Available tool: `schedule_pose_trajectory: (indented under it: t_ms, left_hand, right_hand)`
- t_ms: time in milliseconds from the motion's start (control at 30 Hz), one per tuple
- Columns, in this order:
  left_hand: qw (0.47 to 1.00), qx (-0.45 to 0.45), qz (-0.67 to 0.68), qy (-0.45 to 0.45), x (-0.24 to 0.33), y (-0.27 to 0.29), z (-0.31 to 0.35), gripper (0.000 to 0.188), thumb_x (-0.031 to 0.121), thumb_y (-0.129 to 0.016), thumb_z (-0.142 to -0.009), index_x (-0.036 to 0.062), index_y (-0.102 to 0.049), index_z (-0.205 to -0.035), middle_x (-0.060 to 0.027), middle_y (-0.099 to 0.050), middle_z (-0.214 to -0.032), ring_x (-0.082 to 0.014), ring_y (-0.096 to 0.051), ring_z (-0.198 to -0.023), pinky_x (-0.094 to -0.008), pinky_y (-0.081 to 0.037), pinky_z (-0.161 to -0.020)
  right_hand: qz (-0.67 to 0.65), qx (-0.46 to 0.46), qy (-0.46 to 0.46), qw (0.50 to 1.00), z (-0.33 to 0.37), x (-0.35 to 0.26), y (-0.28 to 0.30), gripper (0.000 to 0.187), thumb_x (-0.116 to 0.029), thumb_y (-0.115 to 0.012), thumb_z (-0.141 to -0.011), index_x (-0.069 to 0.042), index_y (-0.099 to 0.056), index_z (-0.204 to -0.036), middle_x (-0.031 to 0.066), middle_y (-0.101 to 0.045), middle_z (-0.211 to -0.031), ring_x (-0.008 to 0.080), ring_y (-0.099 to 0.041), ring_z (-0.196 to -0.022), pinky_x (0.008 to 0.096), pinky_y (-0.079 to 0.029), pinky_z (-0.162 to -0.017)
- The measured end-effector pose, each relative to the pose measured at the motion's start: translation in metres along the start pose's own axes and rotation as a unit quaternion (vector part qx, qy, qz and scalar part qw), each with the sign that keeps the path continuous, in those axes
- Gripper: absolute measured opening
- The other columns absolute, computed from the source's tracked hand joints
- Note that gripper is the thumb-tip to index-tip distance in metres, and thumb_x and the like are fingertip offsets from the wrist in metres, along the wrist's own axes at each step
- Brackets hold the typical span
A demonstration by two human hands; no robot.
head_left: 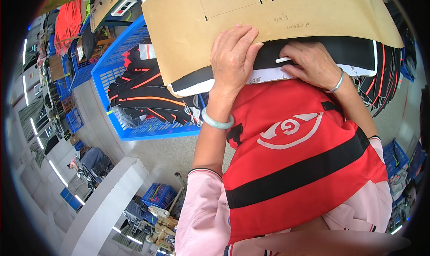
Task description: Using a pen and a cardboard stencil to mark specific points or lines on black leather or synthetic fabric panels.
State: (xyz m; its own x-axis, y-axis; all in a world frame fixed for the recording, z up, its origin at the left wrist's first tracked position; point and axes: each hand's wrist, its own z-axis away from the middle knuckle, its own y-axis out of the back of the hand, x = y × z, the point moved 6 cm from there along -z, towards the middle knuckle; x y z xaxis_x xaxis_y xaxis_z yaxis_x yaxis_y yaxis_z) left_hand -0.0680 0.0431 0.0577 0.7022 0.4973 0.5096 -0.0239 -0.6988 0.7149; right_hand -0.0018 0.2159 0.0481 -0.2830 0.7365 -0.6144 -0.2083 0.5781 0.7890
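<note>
My left hand lies flat on a brown card pattern, its fingers stretched toward the far side. The card bears a thin line and several small dark slots. Beneath its near edge shows black fabric on a white-edged board. Right of my left hand, my right hand is closed in a pinch on a small white stick that looks like marking chalk. The stick is over the black fabric, close to the card's curved near edge.
A blue plastic crate at the left holds black garment pieces with orange stripes. More striped pieces hang at the right. A red apron covers my front. A white pillar stands at the lower left.
</note>
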Motion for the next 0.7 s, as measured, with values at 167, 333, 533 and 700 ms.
schedule_pose_trajectory:
  t_ms: [167,333,533,700]
  left_hand:
    - [1.000,0.000,0.003,0.000,0.000,-0.001,-0.001,0.023,0.021,-0.072,-0.092,0.0075,-0.075,-0.110,-0.0101,-0.073,-0.110,-0.0327,-0.069,-0.107,-0.0409,-0.053,-0.090]
    - [1.000,-0.002,-0.005,-0.005,0.000,-0.003,0.001,0.024,0.021,-0.073,-0.090,0.0074,-0.075,-0.111,-0.0097,-0.072,-0.111,-0.0323,-0.068,-0.108,-0.0411,-0.052,-0.091]
    - [1.000,-0.001,-0.021,-0.011,0.000,-0.004,0.003,0.024,0.020,-0.074,-0.090,0.0076,-0.075,-0.110,-0.0091,-0.072,-0.111,-0.0314,-0.068,-0.109,-0.0407,-0.052,-0.091]
    - [1.000,0.004,-0.024,-0.018,-0.003,-0.006,-0.002,0.023,0.020,-0.074,-0.090,0.0083,-0.075,-0.110,-0.0087,-0.072,-0.111,-0.0307,-0.068,-0.108,-0.0405,-0.052,-0.090]
  right_hand:
    - [0.013,0.011,0.012,1.000,0.000,0.001,-0.001,0.023,-0.018,-0.076,-0.081,-0.008,-0.062,-0.097,0.0093,-0.064,-0.086,0.0316,-0.066,-0.078,0.0417,-0.051,-0.065]
    - [0.027,0.033,0.029,0.999,0.002,-0.002,-0.001,0.022,-0.018,-0.076,-0.082,-0.008,-0.062,-0.096,0.0091,-0.064,-0.085,0.0306,-0.066,-0.079,0.0405,-0.052,-0.066]
    - [0.034,0.048,-0.017,0.998,0.005,0.005,0.008,0.036,-0.023,-0.079,-0.079,-0.009,-0.067,-0.110,0.0122,-0.070,-0.096,0.0327,-0.068,-0.087,0.0408,-0.055,-0.076]
    - [0.088,0.015,-0.056,0.994,0.000,0.010,0.020,0.045,-0.024,-0.082,-0.077,-0.006,-0.066,-0.115,0.0147,-0.070,-0.104,0.0354,-0.067,-0.098,0.0431,-0.053,-0.085]
